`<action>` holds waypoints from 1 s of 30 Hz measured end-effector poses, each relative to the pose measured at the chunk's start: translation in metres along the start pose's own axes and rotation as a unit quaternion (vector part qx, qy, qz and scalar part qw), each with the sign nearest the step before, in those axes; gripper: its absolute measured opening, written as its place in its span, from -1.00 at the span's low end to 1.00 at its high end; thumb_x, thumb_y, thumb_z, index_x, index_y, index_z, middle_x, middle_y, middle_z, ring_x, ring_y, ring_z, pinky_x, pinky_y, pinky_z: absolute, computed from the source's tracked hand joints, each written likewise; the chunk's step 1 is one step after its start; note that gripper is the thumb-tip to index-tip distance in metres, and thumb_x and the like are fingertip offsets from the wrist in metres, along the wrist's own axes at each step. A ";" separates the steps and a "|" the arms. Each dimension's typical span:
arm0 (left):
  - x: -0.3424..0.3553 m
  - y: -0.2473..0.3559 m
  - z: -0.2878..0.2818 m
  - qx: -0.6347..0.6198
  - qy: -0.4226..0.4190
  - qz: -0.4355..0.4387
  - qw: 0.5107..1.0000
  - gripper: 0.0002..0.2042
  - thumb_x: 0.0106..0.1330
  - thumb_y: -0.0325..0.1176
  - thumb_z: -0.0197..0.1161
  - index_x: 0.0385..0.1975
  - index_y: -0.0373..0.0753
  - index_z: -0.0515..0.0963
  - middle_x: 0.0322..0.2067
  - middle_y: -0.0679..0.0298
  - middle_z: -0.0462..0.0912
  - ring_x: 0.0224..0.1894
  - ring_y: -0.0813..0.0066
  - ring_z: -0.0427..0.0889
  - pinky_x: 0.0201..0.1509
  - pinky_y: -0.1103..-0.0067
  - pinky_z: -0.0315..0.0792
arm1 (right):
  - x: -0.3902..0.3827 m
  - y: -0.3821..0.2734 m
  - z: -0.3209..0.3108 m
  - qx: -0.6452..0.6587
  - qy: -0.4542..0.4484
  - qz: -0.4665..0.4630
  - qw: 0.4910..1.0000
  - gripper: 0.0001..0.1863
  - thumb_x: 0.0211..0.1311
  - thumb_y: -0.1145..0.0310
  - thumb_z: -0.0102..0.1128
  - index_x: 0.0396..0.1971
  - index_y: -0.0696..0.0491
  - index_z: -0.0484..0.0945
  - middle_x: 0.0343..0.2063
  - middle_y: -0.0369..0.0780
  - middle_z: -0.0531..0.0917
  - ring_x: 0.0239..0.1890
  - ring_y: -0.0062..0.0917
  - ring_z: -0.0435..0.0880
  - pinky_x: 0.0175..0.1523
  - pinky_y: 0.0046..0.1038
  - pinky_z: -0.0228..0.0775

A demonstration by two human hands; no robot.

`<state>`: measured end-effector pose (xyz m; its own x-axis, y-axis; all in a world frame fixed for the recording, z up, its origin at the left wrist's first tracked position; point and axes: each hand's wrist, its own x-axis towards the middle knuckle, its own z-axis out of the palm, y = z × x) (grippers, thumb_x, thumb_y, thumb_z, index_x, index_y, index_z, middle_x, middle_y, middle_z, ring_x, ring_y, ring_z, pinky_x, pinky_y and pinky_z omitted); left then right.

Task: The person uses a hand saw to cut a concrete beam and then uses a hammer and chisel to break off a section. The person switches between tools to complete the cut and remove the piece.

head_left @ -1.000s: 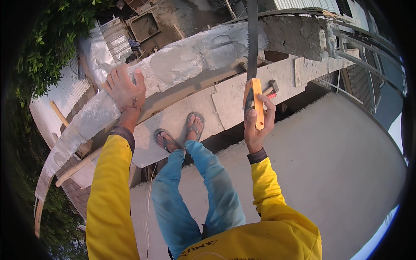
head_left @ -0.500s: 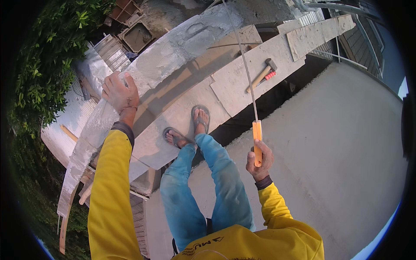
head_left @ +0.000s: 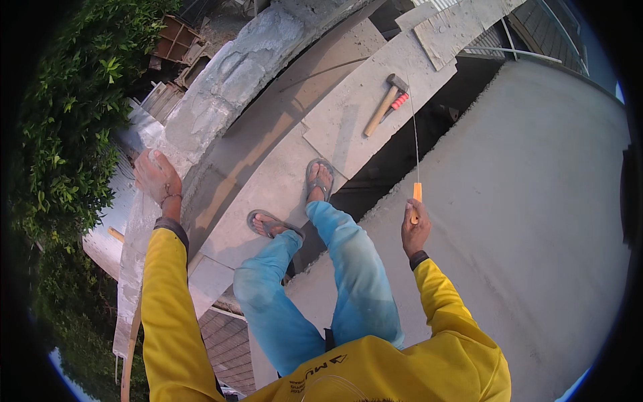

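Observation:
My left hand (head_left: 157, 177) grips the rough, whitish concrete ledge (head_left: 228, 77) at the left, fingers curled over it. My right hand (head_left: 415, 228) holds a hand saw by its orange handle (head_left: 417, 191); the thin blade (head_left: 415, 141) points up and away, seen nearly edge-on. Above and left of the blade, a wooden-handled hammer (head_left: 380, 110) lies on the pale board (head_left: 268, 181) beside a tool with a red grip (head_left: 400, 101). My sandalled feet stand on this board.
A recessed channel (head_left: 241, 154) runs between ledge and board. A dark gap (head_left: 365, 184) separates the board from the smooth grey slab (head_left: 522, 214) at the right. Foliage (head_left: 74, 134) fills the far left, and scrap frames (head_left: 177, 37) lie below, beyond the ledge.
The view has shifted, with board and hammer higher in it. The saw has turned edge-on and moved lower and rightward in the picture. My left hand stays on the ledge.

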<state>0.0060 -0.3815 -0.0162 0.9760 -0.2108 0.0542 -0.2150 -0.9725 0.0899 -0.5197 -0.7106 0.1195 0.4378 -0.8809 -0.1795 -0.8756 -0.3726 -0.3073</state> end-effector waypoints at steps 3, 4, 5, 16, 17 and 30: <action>0.000 -0.006 0.000 -0.018 0.016 0.024 0.999 -0.64 0.53 -0.04 0.12 0.11 -0.15 0.57 0.10 0.17 0.65 0.21 0.07 0.53 0.32 0.14 0.30 | 0.095 0.032 0.068 -0.014 0.080 -0.028 0.996 -0.82 0.56 0.23 0.23 -0.04 -0.03 0.70 -0.13 -0.15 0.80 -0.12 -0.17 0.81 0.00 -0.28 0.63; 0.001 -0.009 0.001 -0.020 0.020 0.026 0.999 -0.63 0.54 -0.05 0.12 0.11 -0.16 0.57 0.10 0.15 0.65 0.21 0.06 0.53 0.32 0.13 0.30 | 0.125 0.044 0.081 -0.045 0.076 -0.025 0.996 -0.82 0.55 0.23 0.24 -0.03 -0.05 0.70 -0.12 -0.18 0.80 -0.10 -0.18 0.81 0.02 -0.27 0.64; 0.000 -0.010 0.002 -0.031 0.025 0.025 0.999 -0.63 0.54 -0.05 0.11 0.11 -0.17 0.57 0.09 0.13 0.64 0.21 0.05 0.53 0.31 0.13 0.30 | 0.155 0.058 0.088 -0.063 0.064 -0.022 0.996 -0.82 0.54 0.22 0.25 -0.03 -0.07 0.70 -0.11 -0.20 0.80 -0.09 -0.18 0.80 0.03 -0.27 0.64; 0.027 -0.055 0.017 -0.049 0.043 0.044 0.997 -0.50 0.68 -0.02 -0.13 0.10 -0.37 0.57 -0.06 -0.11 0.64 0.03 -0.10 0.58 0.14 0.13 0.39 | 0.358 0.220 0.134 -0.259 0.025 -0.249 0.933 -0.77 0.34 0.23 0.37 -0.06 -0.11 0.61 -0.20 -0.27 0.68 -0.01 -0.31 0.67 0.06 -0.19 0.45; 0.031 -0.059 0.018 -0.052 0.051 0.083 0.994 -0.50 0.68 -0.02 -0.13 0.07 -0.38 0.57 -0.09 -0.11 0.64 0.00 -0.09 0.58 0.13 0.15 0.39 | 0.363 0.228 0.145 -0.268 0.008 -0.240 0.933 -0.75 0.33 0.23 0.38 -0.05 -0.11 0.60 -0.18 -0.28 0.67 0.01 -0.32 0.65 0.07 -0.18 0.43; 0.022 -0.038 0.011 -0.091 0.085 0.080 0.989 -0.56 0.65 -0.03 -0.03 -0.06 -0.33 0.60 -0.12 -0.04 0.67 0.01 -0.03 0.58 0.14 0.20 0.42 | 0.347 0.229 0.308 -0.212 0.104 0.001 0.972 -0.42 0.46 -0.24 0.14 0.17 -0.07 0.54 0.15 -0.07 0.53 0.25 -0.09 0.52 0.22 0.05 0.44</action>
<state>0.0359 -0.3505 -0.0291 0.9131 -0.3250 0.2463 -0.3829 -0.8912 0.2431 -0.5055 -1.0123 -0.3010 0.4248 -0.9049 0.0266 -0.9006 -0.4195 0.1141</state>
